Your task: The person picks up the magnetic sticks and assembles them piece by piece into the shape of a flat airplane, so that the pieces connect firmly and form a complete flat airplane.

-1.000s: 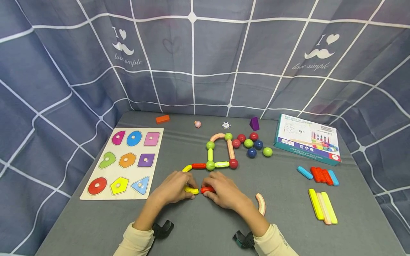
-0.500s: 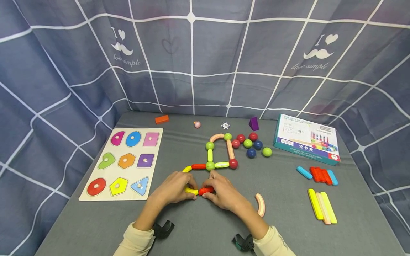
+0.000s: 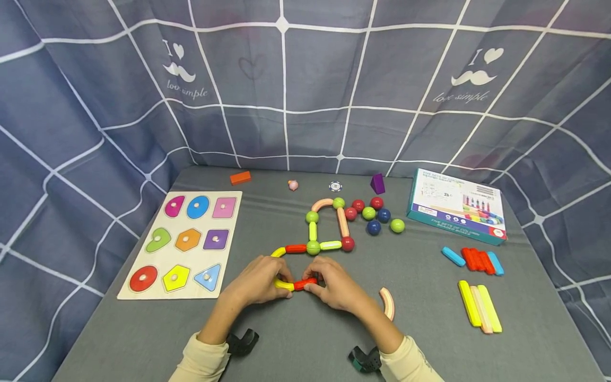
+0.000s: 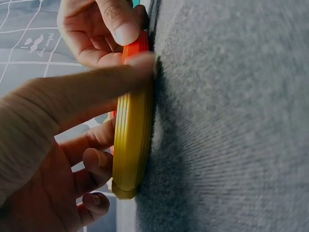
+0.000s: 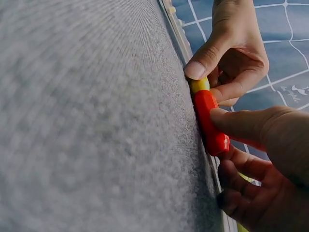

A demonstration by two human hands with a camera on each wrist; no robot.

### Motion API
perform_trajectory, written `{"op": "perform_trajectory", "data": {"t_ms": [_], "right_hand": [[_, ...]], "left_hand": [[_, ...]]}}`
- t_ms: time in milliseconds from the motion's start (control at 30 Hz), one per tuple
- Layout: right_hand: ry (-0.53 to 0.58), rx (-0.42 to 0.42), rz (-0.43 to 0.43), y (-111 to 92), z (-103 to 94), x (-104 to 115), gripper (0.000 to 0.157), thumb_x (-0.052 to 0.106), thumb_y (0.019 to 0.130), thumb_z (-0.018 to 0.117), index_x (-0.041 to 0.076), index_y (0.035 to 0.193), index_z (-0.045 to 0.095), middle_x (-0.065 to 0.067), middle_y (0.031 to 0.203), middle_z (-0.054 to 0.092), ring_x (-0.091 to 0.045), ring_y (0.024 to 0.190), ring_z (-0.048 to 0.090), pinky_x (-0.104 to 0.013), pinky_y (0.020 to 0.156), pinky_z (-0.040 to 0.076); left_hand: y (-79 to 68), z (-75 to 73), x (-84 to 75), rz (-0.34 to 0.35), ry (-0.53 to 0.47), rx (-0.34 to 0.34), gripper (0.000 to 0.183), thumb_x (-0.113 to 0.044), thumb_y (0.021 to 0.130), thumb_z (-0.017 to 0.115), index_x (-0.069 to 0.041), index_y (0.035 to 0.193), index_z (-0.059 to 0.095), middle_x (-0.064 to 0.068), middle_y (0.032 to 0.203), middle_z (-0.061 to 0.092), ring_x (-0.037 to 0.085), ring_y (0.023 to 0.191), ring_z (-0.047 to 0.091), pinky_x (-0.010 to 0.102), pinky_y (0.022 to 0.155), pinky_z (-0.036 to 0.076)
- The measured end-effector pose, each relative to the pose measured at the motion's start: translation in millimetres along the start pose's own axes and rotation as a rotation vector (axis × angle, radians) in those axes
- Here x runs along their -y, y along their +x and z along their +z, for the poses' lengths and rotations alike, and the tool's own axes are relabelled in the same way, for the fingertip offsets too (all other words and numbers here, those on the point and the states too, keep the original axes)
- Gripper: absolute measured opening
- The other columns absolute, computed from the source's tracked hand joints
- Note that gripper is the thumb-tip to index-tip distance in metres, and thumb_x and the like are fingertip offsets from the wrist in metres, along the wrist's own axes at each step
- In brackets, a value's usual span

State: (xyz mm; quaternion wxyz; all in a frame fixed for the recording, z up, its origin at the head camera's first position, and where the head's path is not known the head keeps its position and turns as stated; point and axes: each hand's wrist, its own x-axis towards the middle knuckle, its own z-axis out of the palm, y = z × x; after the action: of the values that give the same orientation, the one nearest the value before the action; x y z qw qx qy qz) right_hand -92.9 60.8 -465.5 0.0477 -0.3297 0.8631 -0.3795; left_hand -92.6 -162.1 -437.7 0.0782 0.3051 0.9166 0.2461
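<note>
My left hand [image 3: 260, 278] grips a curved yellow stick [image 4: 133, 140], thumb on the near side and fingers behind it. Between the thumb and fingers of my right hand [image 3: 336, 284] is a short red stick [image 5: 210, 123], low over the grey cloth. The red stick's left end meets the yellow stick's right end. Just beyond the hands lies a joined figure of sticks and balls: a green ball [image 3: 313, 248] links a red stick [image 3: 296, 248] and a light green stick [image 3: 331, 245], and a yellow curved stick [image 3: 278, 252] runs down toward my left hand.
A wooden shape puzzle board [image 3: 181, 241] lies at left. Loose balls [image 3: 374, 227] sit right of the figure, with a box [image 3: 457, 206] beyond. Nearer are red sticks [image 3: 477, 261], yellow sticks [image 3: 470, 303] and a curved peach stick [image 3: 387, 303]. A curtain [image 3: 305, 79] encloses the back.
The right hand has brought the red stick leftward against the end of the yellow curved stick, closing the gap, and the red stick has tilted slightly. The left hand has stayed nearly still.
</note>
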Motion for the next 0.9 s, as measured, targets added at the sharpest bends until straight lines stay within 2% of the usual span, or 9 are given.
{"op": "perform_trajectory", "data": {"t_ms": [200, 300, 400, 600, 733, 833, 900], "right_hand": [[0.025, 0.041, -0.001, 0, 0.4, 2, 0.014, 0.023, 0.085, 0.073, 0.018, 0.097, 0.068, 0.012, 0.087, 0.059, -0.007, 0.072, 0.054, -0.020, 0.064, 0.043], [0.031, 0.023, 0.013, -5, -9.6, 1, 0.019, 0.024, 0.086, 0.072, 0.016, 0.103, 0.068, 0.010, 0.092, 0.062, -0.007, 0.074, 0.054, -0.021, 0.065, 0.044], [0.016, -0.042, 0.041, -16, -31.1, -3, 0.022, 0.025, 0.087, 0.071, 0.015, 0.106, 0.067, 0.008, 0.097, 0.063, -0.006, 0.075, 0.054, -0.025, 0.067, 0.045], [-0.060, -0.258, 0.134, -51, -87.8, -26, 0.019, 0.020, 0.086, 0.071, 0.013, 0.104, 0.067, 0.008, 0.090, 0.062, -0.007, 0.073, 0.055, -0.027, 0.062, 0.044], [-0.235, -0.384, 0.286, -80, -122.6, -50, 0.022, 0.019, 0.086, 0.070, 0.008, 0.105, 0.067, -0.001, 0.092, 0.063, -0.015, 0.073, 0.054, -0.031, 0.059, 0.040], [-0.405, -0.442, 0.463, -102, -143.9, -67, 0.032, 0.021, 0.086, 0.070, 0.004, 0.112, 0.063, -0.013, 0.103, 0.059, -0.030, 0.081, 0.056, -0.043, 0.063, 0.041], [-0.466, -0.449, 0.582, -114, -154.4, -74, 0.039, 0.019, 0.085, 0.070, 0.002, 0.118, 0.059, -0.021, 0.111, 0.053, -0.041, 0.089, 0.053, -0.052, 0.067, 0.040]], "left_hand": [[-0.3, 4.5, -0.8, 0.027, 0.021, -0.011, 0.019, -0.037, 0.075, 0.080, -0.023, 0.086, 0.073, -0.016, 0.079, 0.062, 0.004, 0.068, 0.056, 0.023, 0.063, 0.042], [-1.4, 3.5, -0.6, 0.029, 0.036, -0.021, 0.018, -0.035, 0.075, 0.080, -0.023, 0.085, 0.072, -0.016, 0.079, 0.061, 0.004, 0.069, 0.056, 0.024, 0.064, 0.043], [-3.5, 0.6, -0.1, 0.016, 0.046, -0.023, 0.019, -0.033, 0.073, 0.082, -0.022, 0.085, 0.073, -0.015, 0.079, 0.063, 0.005, 0.069, 0.056, 0.025, 0.065, 0.043], [-6.6, -2.8, 2.0, 0.007, 0.044, -0.015, 0.021, -0.031, 0.071, 0.084, -0.020, 0.085, 0.073, -0.014, 0.081, 0.064, 0.006, 0.070, 0.056, 0.024, 0.063, 0.041], [-6.5, -3.7, 2.3, 0.018, 0.041, -0.015, 0.021, -0.029, 0.069, 0.085, -0.020, 0.083, 0.073, -0.014, 0.078, 0.063, 0.007, 0.068, 0.056, 0.023, 0.062, 0.041], [-6.6, -3.6, 2.4, 0.011, 0.045, -0.012, 0.022, -0.031, 0.069, 0.085, -0.020, 0.084, 0.073, -0.015, 0.079, 0.063, 0.006, 0.067, 0.054, 0.023, 0.062, 0.041], [-6.5, -2.5, 2.6, 0.006, 0.050, -0.007, 0.023, -0.034, 0.070, 0.084, -0.020, 0.085, 0.073, -0.015, 0.080, 0.062, 0.005, 0.067, 0.053, 0.023, 0.062, 0.041]]}}
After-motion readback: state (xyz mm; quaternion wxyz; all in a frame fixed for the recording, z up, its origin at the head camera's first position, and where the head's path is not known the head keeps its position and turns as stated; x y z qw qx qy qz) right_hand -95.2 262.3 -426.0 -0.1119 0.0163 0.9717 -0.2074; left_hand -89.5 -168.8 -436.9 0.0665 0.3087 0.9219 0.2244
